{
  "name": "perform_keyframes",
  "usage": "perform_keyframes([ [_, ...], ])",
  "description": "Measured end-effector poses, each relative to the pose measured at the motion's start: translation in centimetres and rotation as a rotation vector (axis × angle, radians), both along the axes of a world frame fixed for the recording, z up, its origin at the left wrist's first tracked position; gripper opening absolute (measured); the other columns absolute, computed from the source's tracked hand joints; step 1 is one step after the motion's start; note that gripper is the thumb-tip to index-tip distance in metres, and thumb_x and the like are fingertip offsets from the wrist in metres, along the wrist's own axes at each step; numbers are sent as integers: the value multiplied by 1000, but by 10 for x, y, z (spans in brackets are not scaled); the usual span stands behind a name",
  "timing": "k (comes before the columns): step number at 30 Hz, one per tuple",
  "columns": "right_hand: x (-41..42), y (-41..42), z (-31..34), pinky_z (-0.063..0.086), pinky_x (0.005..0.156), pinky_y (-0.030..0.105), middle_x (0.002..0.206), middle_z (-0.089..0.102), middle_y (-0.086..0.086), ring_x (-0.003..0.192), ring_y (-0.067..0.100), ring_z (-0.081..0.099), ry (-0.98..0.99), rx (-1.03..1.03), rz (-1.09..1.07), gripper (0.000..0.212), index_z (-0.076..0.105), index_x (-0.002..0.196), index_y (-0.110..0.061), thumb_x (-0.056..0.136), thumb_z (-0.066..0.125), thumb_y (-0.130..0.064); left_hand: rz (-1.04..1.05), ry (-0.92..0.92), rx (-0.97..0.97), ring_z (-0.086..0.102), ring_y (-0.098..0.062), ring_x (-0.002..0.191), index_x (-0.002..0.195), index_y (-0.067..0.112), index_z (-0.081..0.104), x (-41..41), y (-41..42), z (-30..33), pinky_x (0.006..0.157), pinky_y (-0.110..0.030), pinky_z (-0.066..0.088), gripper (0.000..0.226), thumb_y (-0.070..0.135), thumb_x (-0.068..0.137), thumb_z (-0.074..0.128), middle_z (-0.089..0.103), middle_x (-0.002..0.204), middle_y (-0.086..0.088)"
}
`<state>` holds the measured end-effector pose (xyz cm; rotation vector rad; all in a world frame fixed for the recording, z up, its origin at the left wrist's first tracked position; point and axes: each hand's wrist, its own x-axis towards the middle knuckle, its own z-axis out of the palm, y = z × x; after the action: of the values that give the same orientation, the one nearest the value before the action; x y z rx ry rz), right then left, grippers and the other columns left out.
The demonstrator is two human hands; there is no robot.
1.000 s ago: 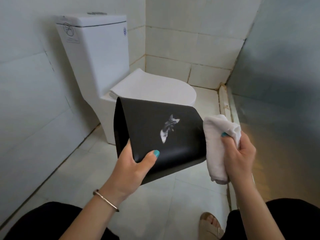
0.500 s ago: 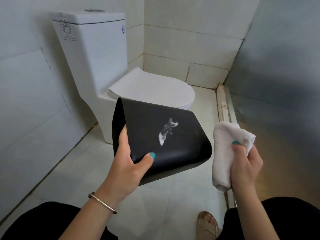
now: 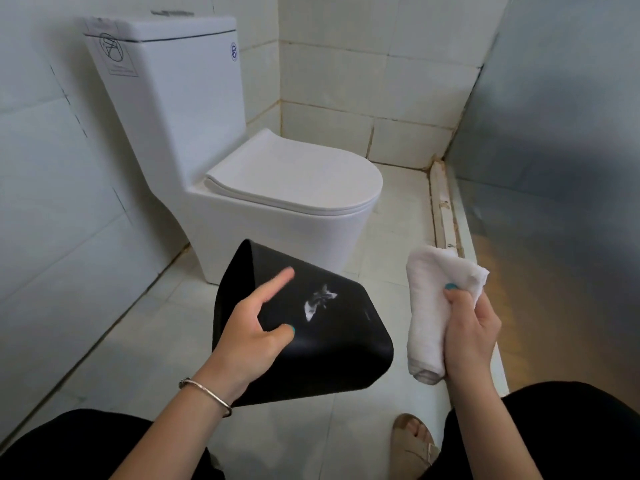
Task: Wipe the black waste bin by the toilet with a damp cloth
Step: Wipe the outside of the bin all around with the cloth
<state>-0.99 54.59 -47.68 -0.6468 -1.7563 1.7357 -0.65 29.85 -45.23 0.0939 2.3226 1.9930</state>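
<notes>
Lowered and swung toward the lower middle of the frame since half a second ago, black waste bin, now clear of the toilet seat it overlapped before; white cloth drawn further right, with a plain gap between the two. Matte black, smooth, rounded at the corners, marked on its upturned side with a small white smear or print. Held off the floor and lying over on its side, long axis running from upper left to lower right, rounded end toward lower right, which end is the mouth not discernible. Gripped by left hand: thumb pressed on the upturned face, index finger stretched straight along it, remaining fingers hidden round the left edge; thin metal bangle at the wrist. Bunched in right hand, fingers curled round it, folded cloth hanging below the fist. Behind, upper middle, white toilet with lid closed. Tiled floor beneath; sandalled foot at bottom right; raised sill along the right.
</notes>
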Motion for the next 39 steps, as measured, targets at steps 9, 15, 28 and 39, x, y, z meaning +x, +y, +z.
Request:
perform_keyframes([
  [9,2,-5,-27,45,67,23,96,59,-2,83,10,57,-84,342,-21,10,57,102,-22,93,58,-18,147,-9,151,67,-6,102,126,38,58,1,-8,0,80,-23,56,74,-18,79,58,70,111,14],
  [15,-13,-34,-27,38,66,13,107,56,-3,87,9,54,-150,453,-2,24,62,114,-19,93,62,-30,110,44,188,53,-1,122,144,31,38,-2,12,1,107,-36,39,81,-19,82,55,56,130,22],
  [28,-9,-33,-30,44,68,13,97,61,-3,86,3,57,-32,462,86,13,62,102,-21,89,66,-18,1,167,140,44,13,125,146,32,29,14,13,9,103,-11,36,86,-10,80,64,50,127,41],
  [39,-8,-40,-25,45,63,19,82,61,0,73,7,58,91,382,100,11,62,87,-23,80,63,-32,-38,241,111,42,16,125,148,28,27,13,23,18,99,-7,37,86,-13,81,61,45,128,45],
])
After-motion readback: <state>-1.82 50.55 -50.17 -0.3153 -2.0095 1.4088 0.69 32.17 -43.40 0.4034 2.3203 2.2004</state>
